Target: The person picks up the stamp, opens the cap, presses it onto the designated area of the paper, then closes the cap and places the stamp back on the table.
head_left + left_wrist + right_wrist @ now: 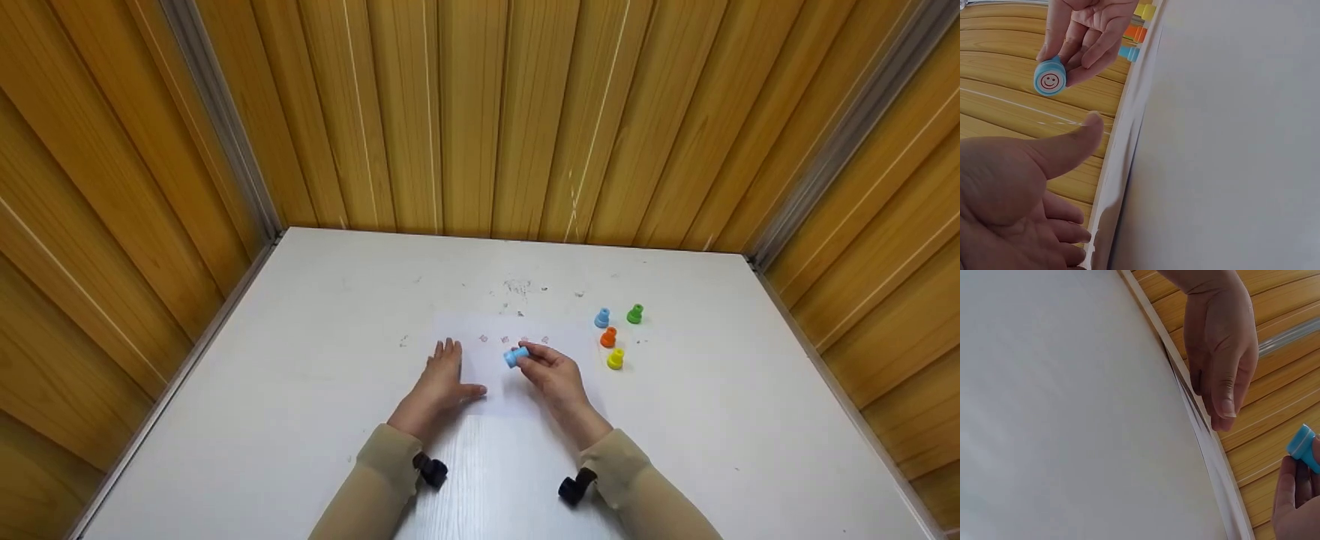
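My right hand [557, 379] pinches a light blue toy stamp [514, 357] between thumb and fingers, holding it tilted above a white sheet of paper [495, 394]. In the left wrist view the stamp's face [1050, 81] points outward and bears a red smiley. A row of small reddish prints [484, 338] runs across the paper's upper part, just beyond the stamp. My left hand [442, 379] is at the sheet's left edge, fingers straight and thumb spread over the paper, holding nothing.
Right of the paper stand another blue stamp [602, 319], a green stamp [635, 314], an orange stamp [608, 337] and a yellow stamp [616, 359]. The white table [360, 300] has dark smudges towards its far edge. Wood-patterned walls [465, 112] enclose it at the back and sides.
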Motion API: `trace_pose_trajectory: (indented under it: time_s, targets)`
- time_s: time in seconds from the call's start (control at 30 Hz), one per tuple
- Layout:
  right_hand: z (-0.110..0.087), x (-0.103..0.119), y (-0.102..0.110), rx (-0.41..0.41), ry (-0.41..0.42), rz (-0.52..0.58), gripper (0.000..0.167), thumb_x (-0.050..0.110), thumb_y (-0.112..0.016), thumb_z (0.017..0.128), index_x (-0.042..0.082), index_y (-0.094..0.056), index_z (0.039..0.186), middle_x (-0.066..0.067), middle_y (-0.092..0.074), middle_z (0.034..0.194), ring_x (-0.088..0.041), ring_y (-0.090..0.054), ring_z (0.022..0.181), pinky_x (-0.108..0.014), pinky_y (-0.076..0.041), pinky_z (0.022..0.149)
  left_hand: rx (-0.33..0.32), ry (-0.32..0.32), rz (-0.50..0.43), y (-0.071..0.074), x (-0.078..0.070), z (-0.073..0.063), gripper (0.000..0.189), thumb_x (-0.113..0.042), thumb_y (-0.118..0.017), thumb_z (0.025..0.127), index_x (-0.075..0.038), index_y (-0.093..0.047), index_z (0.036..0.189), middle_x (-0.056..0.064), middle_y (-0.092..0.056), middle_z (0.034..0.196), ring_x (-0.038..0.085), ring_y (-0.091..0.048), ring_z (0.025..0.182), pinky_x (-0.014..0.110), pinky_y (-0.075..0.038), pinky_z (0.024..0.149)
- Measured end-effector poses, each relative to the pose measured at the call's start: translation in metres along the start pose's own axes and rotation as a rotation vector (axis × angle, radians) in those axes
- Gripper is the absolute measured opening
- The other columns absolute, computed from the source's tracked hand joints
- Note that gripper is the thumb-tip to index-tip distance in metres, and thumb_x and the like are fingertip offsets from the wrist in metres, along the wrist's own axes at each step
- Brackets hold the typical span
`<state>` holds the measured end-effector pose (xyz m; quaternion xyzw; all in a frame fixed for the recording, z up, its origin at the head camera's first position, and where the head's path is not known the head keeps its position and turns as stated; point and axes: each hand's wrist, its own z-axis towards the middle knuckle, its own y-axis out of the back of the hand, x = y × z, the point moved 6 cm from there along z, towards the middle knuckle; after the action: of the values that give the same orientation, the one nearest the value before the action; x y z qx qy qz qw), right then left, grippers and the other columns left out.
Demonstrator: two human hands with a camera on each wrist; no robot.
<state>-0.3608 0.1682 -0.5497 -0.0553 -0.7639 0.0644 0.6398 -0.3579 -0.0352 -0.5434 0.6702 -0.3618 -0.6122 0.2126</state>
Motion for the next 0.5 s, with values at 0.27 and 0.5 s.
trace_pose_trajectory:
  time_s: [0.27,0.5]
  targets:
    - [0.002,0.013,0.004,0.022,0.107,-0.166,0.037,0.005,-0.077,0.091,0.001,-0.071,0.127,-0.011,-0.076,0.122,-0.015,-0.073,0.104,-0.022,-0.06,0.092,0.012,0.013,0.149,-0.004,0.002,-0.001,0.104,-0.036,-0.086,0.084,0.01,-0.028,0.157,0.029,-0.016,0.169,0.041,-0.014,0.16,0.052,-0.017,0.132]
    - [-0.002,0.046,0.025,0.019,0.225,-0.344,0.033,0.003,-0.078,0.089,0.003,-0.073,0.121,-0.013,-0.076,0.119,-0.017,-0.07,0.102,-0.016,-0.06,0.087,0.008,0.007,0.189,-0.003,0.0,0.0,0.104,-0.038,-0.087,0.083,0.011,-0.031,0.156,0.03,-0.019,0.168,0.041,-0.016,0.159,0.051,-0.018,0.132]
